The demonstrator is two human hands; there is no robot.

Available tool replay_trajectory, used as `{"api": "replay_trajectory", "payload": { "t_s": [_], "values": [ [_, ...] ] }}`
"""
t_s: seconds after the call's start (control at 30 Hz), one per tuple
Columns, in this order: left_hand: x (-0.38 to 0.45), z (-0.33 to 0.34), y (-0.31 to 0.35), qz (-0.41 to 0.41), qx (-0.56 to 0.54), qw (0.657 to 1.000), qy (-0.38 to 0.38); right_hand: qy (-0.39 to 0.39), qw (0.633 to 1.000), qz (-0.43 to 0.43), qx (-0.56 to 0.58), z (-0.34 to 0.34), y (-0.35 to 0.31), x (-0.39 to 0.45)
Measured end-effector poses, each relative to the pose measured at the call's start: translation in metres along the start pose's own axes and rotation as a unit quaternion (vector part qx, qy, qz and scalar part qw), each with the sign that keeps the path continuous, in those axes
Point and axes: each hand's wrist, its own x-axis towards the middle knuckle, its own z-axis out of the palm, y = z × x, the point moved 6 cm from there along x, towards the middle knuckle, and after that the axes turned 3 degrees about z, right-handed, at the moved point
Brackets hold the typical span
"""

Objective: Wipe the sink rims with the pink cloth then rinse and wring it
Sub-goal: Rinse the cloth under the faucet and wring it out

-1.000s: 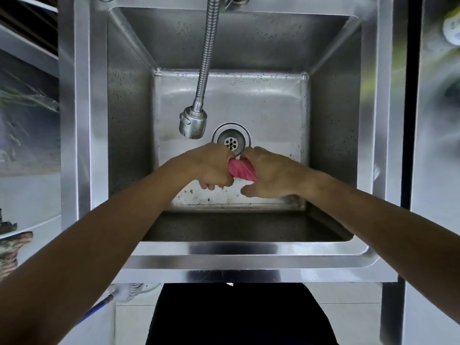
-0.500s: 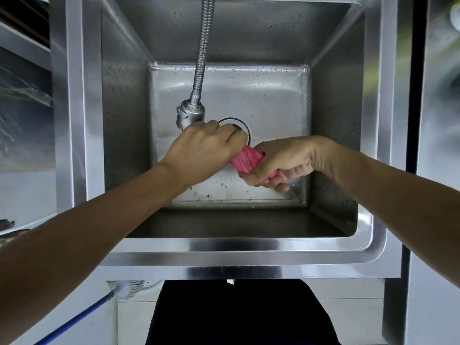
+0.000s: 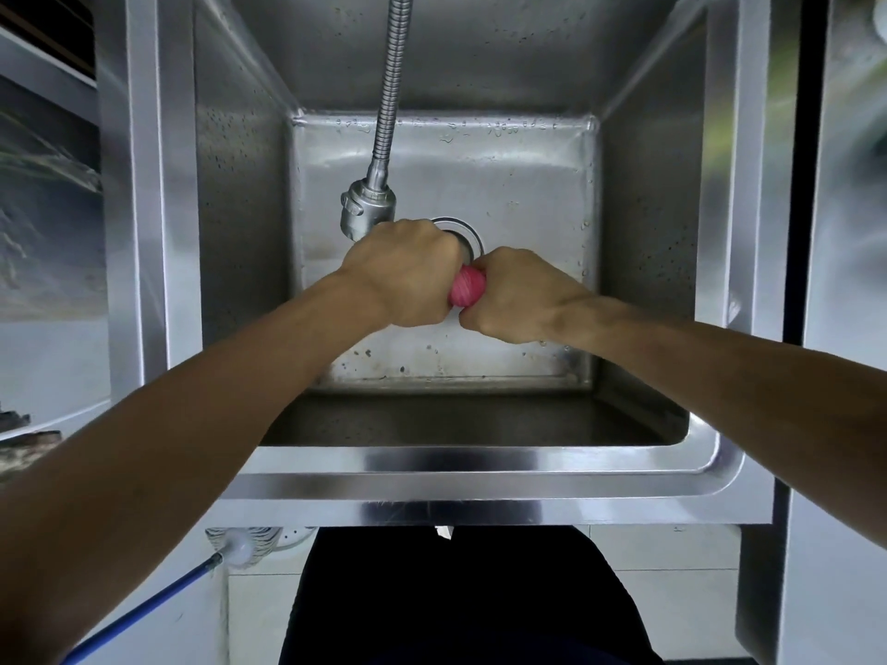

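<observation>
The pink cloth (image 3: 467, 286) is rolled into a tight twist over the middle of the steel sink basin. My left hand (image 3: 405, 273) grips its left end and my right hand (image 3: 516, 297) grips its right end, knuckles up, the two fists almost touching. Only a short pink stretch shows between them. The sink's front rim (image 3: 480, 465) runs below my forearms. No water stream is visible.
A flexible metal faucet hose with its spray head (image 3: 367, 211) hangs just behind my left hand. The drain (image 3: 468, 235) is partly hidden by my hands. A blue-handled mop (image 3: 158, 599) leans at the lower left, by the floor.
My right hand has rolled from palm-up back to knuckles-up, and both fists have closed in toward each other, twisting the cloth. Less pink cloth shows than half a second ago.
</observation>
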Motion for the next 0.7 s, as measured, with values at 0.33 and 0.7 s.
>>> {"api": "replay_trajectory", "payload": {
  "t_s": [0.33, 0.7],
  "values": [
    [0.016, 0.047, -0.006, -0.058, -0.127, 0.983, -0.117, 0.029, 0.992, -0.005, -0.123, 0.014, 0.011, 0.009],
    [0.023, 0.061, -0.01, -0.069, -0.147, 0.971, -0.174, 0.05, 0.986, -0.014, -0.158, 0.017, 0.009, 0.015]
  ]
}}
